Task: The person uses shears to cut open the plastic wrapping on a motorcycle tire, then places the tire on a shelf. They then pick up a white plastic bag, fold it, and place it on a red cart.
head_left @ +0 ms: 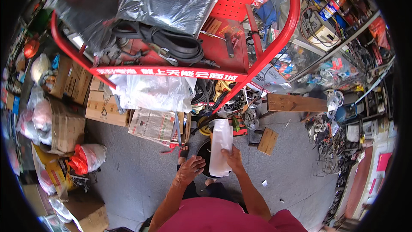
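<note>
A long white folded sheet (221, 141), paper or thin plastic, I cannot tell which, lies upright in front of me. My right hand (233, 160) grips its right edge, thumb on top and the other fingers out of sight behind it. To its left hovers my left hand (191, 170), fingers bent loosely and slightly apart, holding nothing and not touching the sheet. Below the sheet, a round black container or tub (203, 149) stands on the floor close to my feet, partly covered by the sheet.
Ahead stands a red metal cart (169, 74) bearing plastic-wrapped black pieces (167, 2) and a coiled black strap (176, 43). Cardboard boxes (68, 124) and bags pile up on the left. A small wooden stool (268, 141) and a wooden bench (296, 102) stand to the right.
</note>
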Action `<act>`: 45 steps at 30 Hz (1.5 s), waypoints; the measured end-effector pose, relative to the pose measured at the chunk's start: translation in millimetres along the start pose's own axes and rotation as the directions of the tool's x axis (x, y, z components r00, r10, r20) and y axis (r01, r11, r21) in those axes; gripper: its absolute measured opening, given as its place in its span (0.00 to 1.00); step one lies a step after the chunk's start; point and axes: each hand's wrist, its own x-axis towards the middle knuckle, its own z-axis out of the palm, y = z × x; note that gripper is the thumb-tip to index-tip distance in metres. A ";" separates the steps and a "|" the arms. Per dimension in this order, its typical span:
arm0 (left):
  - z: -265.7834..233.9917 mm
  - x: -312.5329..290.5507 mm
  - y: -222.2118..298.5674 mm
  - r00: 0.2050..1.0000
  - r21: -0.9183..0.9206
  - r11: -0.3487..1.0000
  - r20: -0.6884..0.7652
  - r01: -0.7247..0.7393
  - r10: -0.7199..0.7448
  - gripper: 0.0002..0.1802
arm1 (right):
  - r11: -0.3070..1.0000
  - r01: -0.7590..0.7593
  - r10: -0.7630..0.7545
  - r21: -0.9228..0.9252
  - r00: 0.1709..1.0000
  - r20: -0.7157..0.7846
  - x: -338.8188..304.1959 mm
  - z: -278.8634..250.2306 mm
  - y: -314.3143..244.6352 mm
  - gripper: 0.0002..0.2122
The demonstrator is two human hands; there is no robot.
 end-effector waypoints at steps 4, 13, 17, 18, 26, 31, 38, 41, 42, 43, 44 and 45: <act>15.1 60.7 58.6 1.000 0.268 0.963 -0.019 0.009 -0.004 0.29 | 0.995 0.007 -0.029 -0.098 0.975 -0.221 29.8 5.3 3.6 0.16; 84.0 168.9 153.4 0.993 0.575 0.812 0.010 -0.104 0.120 0.19 | 0.995 -0.094 0.075 -0.023 0.905 -0.419 35.5 31.4 -29.9 0.19; 81.3 192.5 131.5 0.999 0.696 0.718 -0.009 -0.028 0.048 0.18 | 0.982 -0.190 0.181 0.024 0.878 -0.443 12.4 27.1 -5.6 0.19; 79.6 189.2 124.0 0.999 0.722 0.691 -0.044 0.012 0.028 0.18 | 0.978 -0.205 0.203 0.046 0.869 -0.452 4.8 27.0 5.1 0.19; 51.2 170.9 77.3 0.977 0.819 0.542 -0.212 0.190 -0.022 0.15 | 0.894 -0.357 0.447 0.272 0.765 -0.464 -37.0 -18.6 101.7 0.20; 35.6 197.9 60.1 0.959 0.851 0.468 -0.282 0.237 0.025 0.14 | 0.886 -0.354 0.461 0.298 0.625 -0.629 -0.8 -39.8 154.7 0.21; 1.4 279.4 48.8 0.952 0.736 0.627 -0.304 0.253 -0.028 0.19 | 0.468 0.372 0.580 0.801 0.554 -0.597 157.9 -60.4 126.2 0.22; -0.9 321.8 62.8 0.965 0.642 0.742 -0.261 0.193 -0.025 0.23 | 0.459 0.473 0.463 0.752 0.595 -0.657 244.4 -25.2 115.2 0.22; 5.6 332.1 65.9 0.974 0.592 0.790 -0.226 0.156 -0.023 0.24 | 0.570 0.431 0.415 0.700 0.584 -0.698 269.6 -13.5 110.5 0.23; 7.2 340.1 70.9 0.981 0.538 0.834 -0.191 0.118 -0.016 0.25 | 0.637 0.383 0.390 0.669 0.588 -0.708 292.5 -0.3 103.7 0.22; 9.9 349.2 74.9 0.992 0.539 0.838 -0.122 0.086 -0.023 0.27 | 0.716 0.301 0.366 0.630 0.607 -0.706 309.7 12.3 98.0 0.21; 6.9 354.9 80.5 0.992 0.554 0.829 -0.129 0.075 -0.004 0.28 | 0.673 0.266 0.378 0.690 0.677 -0.631 320.4 23.0 82.2 0.21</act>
